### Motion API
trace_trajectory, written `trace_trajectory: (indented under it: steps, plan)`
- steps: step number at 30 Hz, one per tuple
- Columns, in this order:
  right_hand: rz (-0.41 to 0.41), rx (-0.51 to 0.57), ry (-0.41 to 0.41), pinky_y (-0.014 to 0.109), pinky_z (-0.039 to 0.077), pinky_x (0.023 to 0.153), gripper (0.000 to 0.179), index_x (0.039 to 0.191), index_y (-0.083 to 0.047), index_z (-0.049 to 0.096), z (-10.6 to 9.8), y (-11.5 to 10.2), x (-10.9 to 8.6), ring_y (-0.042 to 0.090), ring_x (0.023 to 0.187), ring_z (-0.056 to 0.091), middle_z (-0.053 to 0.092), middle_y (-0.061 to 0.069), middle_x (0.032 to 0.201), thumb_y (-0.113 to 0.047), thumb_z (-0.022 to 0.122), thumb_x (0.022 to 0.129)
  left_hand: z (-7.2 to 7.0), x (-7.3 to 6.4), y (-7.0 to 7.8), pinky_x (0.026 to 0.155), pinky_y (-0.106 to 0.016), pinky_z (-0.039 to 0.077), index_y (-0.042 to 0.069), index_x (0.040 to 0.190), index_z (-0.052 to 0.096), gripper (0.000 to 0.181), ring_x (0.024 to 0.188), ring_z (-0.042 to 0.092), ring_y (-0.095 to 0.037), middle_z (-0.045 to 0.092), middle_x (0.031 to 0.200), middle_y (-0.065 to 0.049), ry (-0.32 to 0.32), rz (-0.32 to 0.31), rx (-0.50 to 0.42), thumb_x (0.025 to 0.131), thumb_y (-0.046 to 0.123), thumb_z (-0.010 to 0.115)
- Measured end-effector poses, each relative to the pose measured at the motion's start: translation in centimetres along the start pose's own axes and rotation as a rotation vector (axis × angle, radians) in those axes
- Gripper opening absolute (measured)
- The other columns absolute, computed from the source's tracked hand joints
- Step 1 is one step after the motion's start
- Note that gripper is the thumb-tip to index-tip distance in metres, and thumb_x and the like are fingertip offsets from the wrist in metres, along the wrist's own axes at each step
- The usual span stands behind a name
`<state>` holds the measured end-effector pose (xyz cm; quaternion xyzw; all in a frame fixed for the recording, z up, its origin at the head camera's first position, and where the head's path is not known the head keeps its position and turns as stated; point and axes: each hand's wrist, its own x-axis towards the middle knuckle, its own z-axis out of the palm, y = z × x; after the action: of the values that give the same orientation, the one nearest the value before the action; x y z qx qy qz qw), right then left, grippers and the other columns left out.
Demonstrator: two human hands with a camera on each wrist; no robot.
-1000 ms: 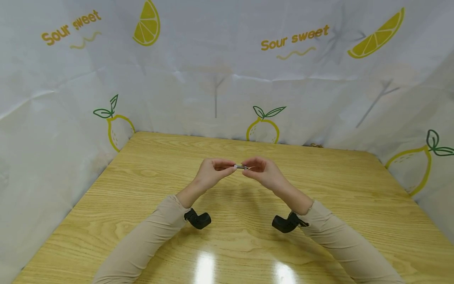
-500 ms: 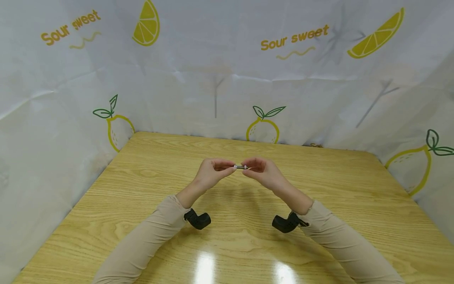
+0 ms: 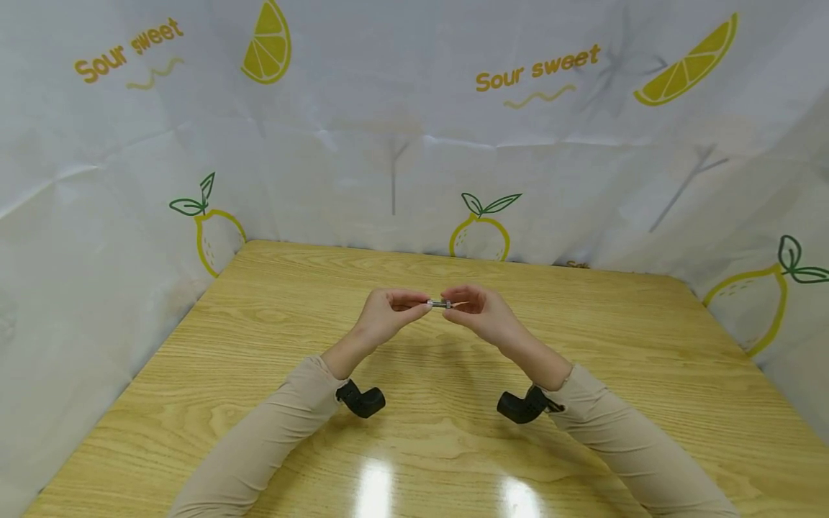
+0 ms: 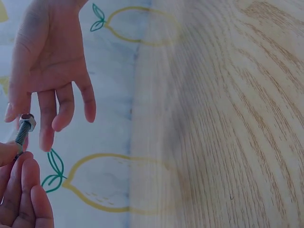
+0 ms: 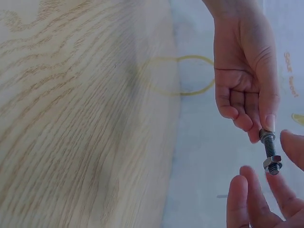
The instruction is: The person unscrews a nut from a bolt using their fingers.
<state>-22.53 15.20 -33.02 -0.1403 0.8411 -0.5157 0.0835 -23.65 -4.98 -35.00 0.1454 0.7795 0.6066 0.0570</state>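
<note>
Near the middle of the head view, a silver bolt (image 3: 438, 303) is held level above the table between both hands. My left hand (image 3: 382, 316) pinches it by the head end, which its thumb and fingertips partly hide. A hex nut (image 5: 272, 162) sits on the thread close to the bolt's free end. My right hand (image 3: 482, 313) is at that end, with the index fingertip right by the nut. In the right wrist view, the right thumb (image 5: 292, 148) stands a little apart from the nut. The remaining right fingers (image 4: 64, 109) hang loosely spread.
A wood-grain table (image 3: 311, 446) lies under both forearms. A white curtain (image 3: 363, 93) printed with lemons closes off the back and sides. Each wrist wears a black camera mount, the left mount (image 3: 361, 401) and the right mount (image 3: 520, 407), jutting inward over the table.
The right index finger and thumb have shifted slightly about the nut, and the nut catches the light differently. My left hand and the bolt stay in place.
</note>
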Motion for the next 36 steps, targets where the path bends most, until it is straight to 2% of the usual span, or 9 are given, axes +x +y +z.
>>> trace_trajectory:
  steps: [3,6,9,15,20,23,28,31,36]
  plan:
    - [0.006,-0.003,-0.019,0.052,0.044,0.098,0.04,0.128,-0.008,0.053,-0.1,-0.06,0.01,0.033,0.112,0.057,0.059,0.018,0.124,-0.026,0.059,0.093,0.01,0.01,0.03,0.084,-0.031,0.055,0.006,0.111,0.069,0.027,0.098,0.066,-0.021,0.068,0.113,-0.013,0.0,-0.006,-0.002,0.088,0.018,0.066]
    - [0.032,-0.028,-0.021,0.055,0.041,0.1,0.04,0.124,-0.006,0.057,-0.14,-0.16,0.02,0.035,0.109,0.059,0.066,0.017,0.114,-0.033,0.054,0.095,0.02,0.06,0.02,0.085,-0.032,0.055,0.007,0.111,0.069,0.026,0.098,0.067,-0.021,0.069,0.111,-0.013,0.005,-0.011,-0.002,0.087,0.018,0.066]
    - [0.049,-0.027,-0.006,0.054,0.041,0.1,0.036,0.118,-0.005,0.061,-0.14,-0.25,0.02,0.035,0.107,0.059,0.068,0.014,0.109,-0.032,0.054,0.095,0.05,0.1,-0.04,0.084,-0.031,0.055,0.007,0.11,0.07,0.025,0.097,0.067,-0.02,0.069,0.11,-0.012,0.011,-0.006,0.001,0.087,0.017,0.066]
    - [0.011,0.009,0.002,0.048,0.047,0.096,0.036,0.124,-0.005,0.056,-0.23,-0.2,-0.08,0.031,0.11,0.057,0.059,0.016,0.121,-0.021,0.061,0.092,0.07,0.05,0.09,0.082,-0.03,0.055,0.007,0.108,0.07,0.024,0.094,0.067,-0.017,0.069,0.11,-0.011,0.015,-0.008,-0.006,0.087,0.017,0.066]
    - [0.038,-0.012,-0.008,0.053,0.042,0.099,0.04,0.122,-0.005,0.057,-0.29,-0.19,-0.13,0.036,0.109,0.058,0.064,0.017,0.116,-0.033,0.055,0.094,0.12,-0.07,0.25,0.083,-0.031,0.055,0.006,0.11,0.069,0.025,0.095,0.067,-0.019,0.069,0.111,-0.013,0.013,0.001,-0.004,0.087,0.017,0.066]
    - [0.059,-0.017,-0.002,0.054,0.041,0.1,0.038,0.118,-0.004,0.06,-0.22,-0.13,-0.09,0.035,0.107,0.059,0.067,0.016,0.111,-0.034,0.054,0.095,0.12,-0.09,0.22,0.084,-0.031,0.055,0.005,0.11,0.069,0.026,0.096,0.067,-0.021,0.068,0.111,-0.014,0.015,0.004,0.002,0.087,0.017,0.066]
    - [0.023,0.018,0.01,0.049,0.046,0.098,0.036,0.123,-0.004,0.057,-0.22,0.03,-0.1,0.03,0.11,0.058,0.06,0.016,0.121,-0.021,0.061,0.091,0.11,-0.08,0.19,0.084,-0.031,0.055,0.005,0.111,0.069,0.027,0.097,0.066,-0.021,0.068,0.112,-0.014,0.014,0.002,0.001,0.087,0.018,0.066]
    - [0.007,0.006,0.0,0.05,0.046,0.097,0.04,0.127,-0.006,0.054,-0.29,0.05,-0.12,0.03,0.11,0.058,0.059,0.017,0.123,-0.024,0.06,0.092,0.14,-0.07,0.21,0.084,-0.031,0.055,0.005,0.111,0.069,0.027,0.097,0.066,-0.021,0.068,0.112,-0.014,0.013,-0.002,-0.002,0.087,0.018,0.066]
    - [0.051,-0.042,-0.008,0.053,0.042,0.099,0.039,0.122,-0.007,0.059,-0.19,-0.06,-0.08,0.028,0.105,0.061,0.067,0.015,0.113,-0.035,0.052,0.096,0.2,-0.05,0.16,0.084,-0.032,0.055,0.006,0.11,0.069,0.026,0.097,0.067,-0.021,0.068,0.111,-0.013,0.015,-0.002,0.005,0.087,0.019,0.067]
